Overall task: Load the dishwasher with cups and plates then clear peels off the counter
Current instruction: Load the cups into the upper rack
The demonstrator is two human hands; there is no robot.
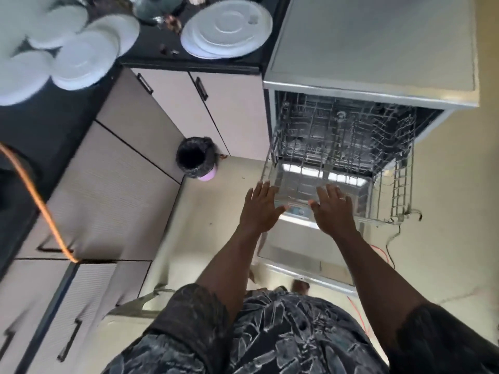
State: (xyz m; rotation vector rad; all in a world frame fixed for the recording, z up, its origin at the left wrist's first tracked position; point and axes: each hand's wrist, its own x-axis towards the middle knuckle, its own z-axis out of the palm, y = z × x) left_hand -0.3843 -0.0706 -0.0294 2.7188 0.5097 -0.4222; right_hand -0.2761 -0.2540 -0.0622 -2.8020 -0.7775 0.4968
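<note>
Quick count: one dishwasher (pixel 378 41) with its door (pixel 305 255) dropped flat, and one wire rack (pixel 402 184) pulled out over the door. There are two hands out front, left hand (pixel 262 209) and right hand (pixel 333 209). Both are flat with fingers straight and spread, gripping nothing. They're right at the rack's front edge, but I honestly can't tell if they touch it.

The plates are all up on the black counter (pixel 151 56). There's one stack of plates (pixel 226 28) just beside the dishwasher, looks like three. A looser bunch of plates (pixel 83 55) sits further left, at least four, smeared by blur and cut off at the frame edge.

One bin (pixel 193 160) with a black liner stands on the floor by the cabinets. A few small brown bits (pixel 172 22) between the two plate groups might be peels, but they're too blurry to call. Something glassy (pixel 151 9) at the very top is cropped, so I can't say if it's a cup.
</note>
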